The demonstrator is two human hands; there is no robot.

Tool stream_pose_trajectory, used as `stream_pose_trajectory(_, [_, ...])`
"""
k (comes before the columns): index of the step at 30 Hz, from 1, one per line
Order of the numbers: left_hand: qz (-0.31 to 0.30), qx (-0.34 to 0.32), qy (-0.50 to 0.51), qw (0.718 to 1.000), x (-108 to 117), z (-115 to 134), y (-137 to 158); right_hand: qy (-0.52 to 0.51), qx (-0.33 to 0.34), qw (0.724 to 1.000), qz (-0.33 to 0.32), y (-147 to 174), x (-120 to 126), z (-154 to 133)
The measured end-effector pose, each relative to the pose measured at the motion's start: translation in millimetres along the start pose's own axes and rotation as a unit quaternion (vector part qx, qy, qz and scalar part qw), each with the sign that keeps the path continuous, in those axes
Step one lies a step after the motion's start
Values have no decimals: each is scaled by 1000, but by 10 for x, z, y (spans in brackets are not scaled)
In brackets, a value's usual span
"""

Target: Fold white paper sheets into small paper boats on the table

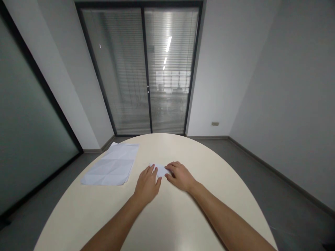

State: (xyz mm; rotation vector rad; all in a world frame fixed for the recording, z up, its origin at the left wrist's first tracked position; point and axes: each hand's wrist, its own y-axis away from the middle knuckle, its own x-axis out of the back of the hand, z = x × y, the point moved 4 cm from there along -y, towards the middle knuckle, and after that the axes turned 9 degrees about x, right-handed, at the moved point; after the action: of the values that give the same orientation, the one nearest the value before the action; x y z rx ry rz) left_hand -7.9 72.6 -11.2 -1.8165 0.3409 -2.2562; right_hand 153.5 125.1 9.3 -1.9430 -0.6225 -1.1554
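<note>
Small white paper (161, 170) lies on the pale round table (209, 212), between both hands. Left hand (148, 183) touches its left edge, right hand (180, 176) its right; whether either pinches it, one cannot tell. Left of the paper lie larger creased sheets (112, 167); beyond it, glass panels with blinds (167, 104) and grey floor (282, 195).

2 bare forearms (125, 218) extended forward, left hand (148, 184) spread palm down, right hand (180, 177) loosely curled
</note>
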Motion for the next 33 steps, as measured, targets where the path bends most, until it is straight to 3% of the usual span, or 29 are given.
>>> stream_pose_trajectory(7, [-6, 2, 31, 1000, 67, -16, -16, 16, -41, 998, 35, 21, -56, 33])
stream_pose_trajectory(22, [15, 5, 83, 996, 25, -87, -29, -96, -55, 992, 60, -18, -107, 118])
stream_pose_trajectory(33, [30, 7, 136, 990, 55, -87, -44, -276, -75, 953, 94, -37, -157, 130])
